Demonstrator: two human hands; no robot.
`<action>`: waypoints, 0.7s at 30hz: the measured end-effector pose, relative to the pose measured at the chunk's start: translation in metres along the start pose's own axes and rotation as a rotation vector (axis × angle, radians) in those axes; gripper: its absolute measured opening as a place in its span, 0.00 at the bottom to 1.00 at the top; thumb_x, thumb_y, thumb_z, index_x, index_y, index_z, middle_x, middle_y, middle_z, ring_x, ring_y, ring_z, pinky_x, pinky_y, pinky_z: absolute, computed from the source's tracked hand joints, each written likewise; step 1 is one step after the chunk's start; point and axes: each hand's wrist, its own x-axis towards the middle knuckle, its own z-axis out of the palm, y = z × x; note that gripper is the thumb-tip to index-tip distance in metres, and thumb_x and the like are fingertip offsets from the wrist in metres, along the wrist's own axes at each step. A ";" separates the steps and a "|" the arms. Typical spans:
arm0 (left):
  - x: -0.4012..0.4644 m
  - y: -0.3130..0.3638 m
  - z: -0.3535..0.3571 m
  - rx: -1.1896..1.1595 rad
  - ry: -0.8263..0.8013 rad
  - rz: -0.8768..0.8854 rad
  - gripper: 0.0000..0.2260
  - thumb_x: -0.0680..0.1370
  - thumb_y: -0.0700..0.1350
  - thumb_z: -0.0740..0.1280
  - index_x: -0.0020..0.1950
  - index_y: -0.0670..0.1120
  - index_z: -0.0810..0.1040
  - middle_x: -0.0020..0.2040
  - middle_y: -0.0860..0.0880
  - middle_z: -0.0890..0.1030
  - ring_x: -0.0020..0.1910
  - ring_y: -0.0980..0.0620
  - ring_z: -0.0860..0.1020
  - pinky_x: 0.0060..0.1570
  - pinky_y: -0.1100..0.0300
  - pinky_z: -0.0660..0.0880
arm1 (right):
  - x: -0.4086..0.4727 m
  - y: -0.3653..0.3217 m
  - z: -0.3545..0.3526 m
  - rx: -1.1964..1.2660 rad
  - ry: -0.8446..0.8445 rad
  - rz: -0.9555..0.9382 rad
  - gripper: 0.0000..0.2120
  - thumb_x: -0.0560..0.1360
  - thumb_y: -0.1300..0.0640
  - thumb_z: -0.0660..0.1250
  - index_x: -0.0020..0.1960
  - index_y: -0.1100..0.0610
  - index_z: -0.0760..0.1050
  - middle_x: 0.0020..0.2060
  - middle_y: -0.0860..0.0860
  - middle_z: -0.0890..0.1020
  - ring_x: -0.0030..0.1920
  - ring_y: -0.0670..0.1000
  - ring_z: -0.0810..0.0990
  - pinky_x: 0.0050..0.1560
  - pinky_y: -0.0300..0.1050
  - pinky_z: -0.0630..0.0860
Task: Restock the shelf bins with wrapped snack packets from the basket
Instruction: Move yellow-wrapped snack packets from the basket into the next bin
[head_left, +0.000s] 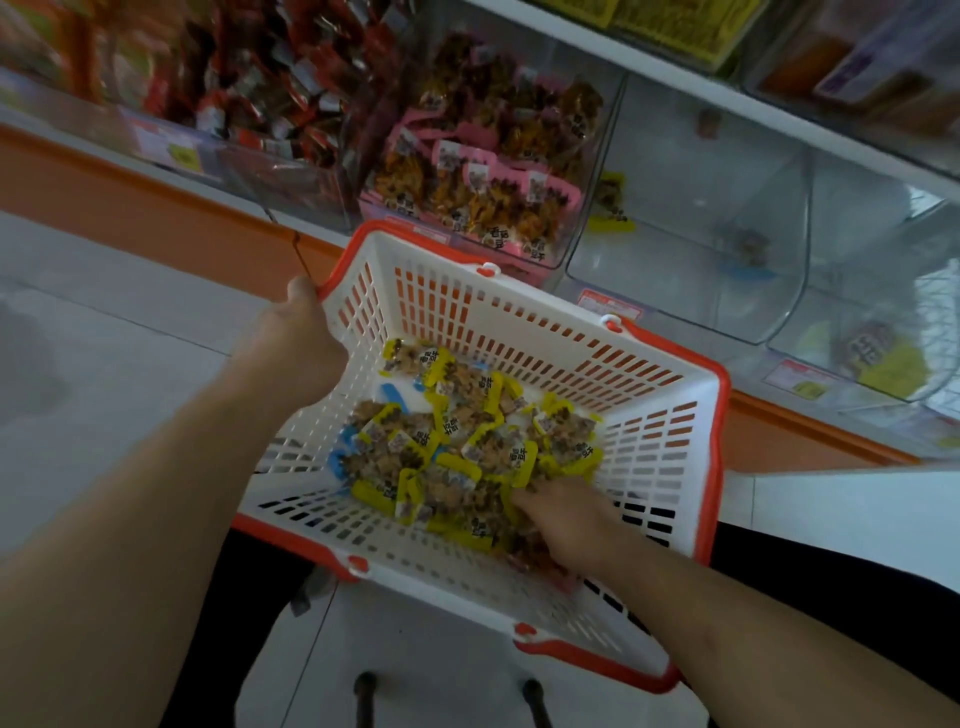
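A white slotted basket (545, 332) with a red rim is held tilted in front of the shelf. Several yellow-edged snack packets (457, 441) lie heaped in its bottom, with a few blue-edged ones at the left. My left hand (296, 338) grips the basket's left rim, thumb over the corner. My right hand (566, 525) reaches into the basket, fingers down in the pile and curled among the packets; whether it holds any is hidden. Beyond the basket stands a nearly bare clear bin (691, 218) with one yellow packet (610, 208) against its left wall.
A clear bin of pink-edged packets (483, 171) sits left of the bare bin, and a bin of red packets (270, 88) farther left. Another clear bin (872, 322) is at the right. White shelf edge (675, 67) above; orange base strip (156, 208) and white floor below.
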 end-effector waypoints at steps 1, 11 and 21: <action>0.000 0.001 -0.001 -0.008 -0.003 -0.017 0.17 0.80 0.38 0.63 0.69 0.45 0.66 0.47 0.46 0.76 0.38 0.51 0.73 0.41 0.49 0.75 | 0.001 0.001 -0.006 0.017 0.024 -0.003 0.21 0.75 0.69 0.67 0.65 0.55 0.74 0.46 0.55 0.81 0.46 0.58 0.80 0.43 0.52 0.78; -0.007 0.004 -0.003 0.025 -0.031 -0.045 0.19 0.78 0.39 0.64 0.69 0.44 0.65 0.58 0.39 0.75 0.53 0.37 0.77 0.56 0.38 0.79 | -0.003 0.013 -0.019 0.081 0.048 0.073 0.12 0.78 0.69 0.65 0.55 0.54 0.79 0.47 0.52 0.72 0.43 0.56 0.73 0.38 0.48 0.71; -0.008 0.009 -0.003 0.029 0.010 -0.076 0.21 0.77 0.39 0.66 0.69 0.42 0.66 0.61 0.39 0.69 0.58 0.35 0.73 0.59 0.38 0.75 | -0.002 0.024 -0.065 0.842 0.160 0.329 0.07 0.83 0.62 0.67 0.49 0.52 0.78 0.47 0.47 0.85 0.50 0.47 0.83 0.53 0.51 0.82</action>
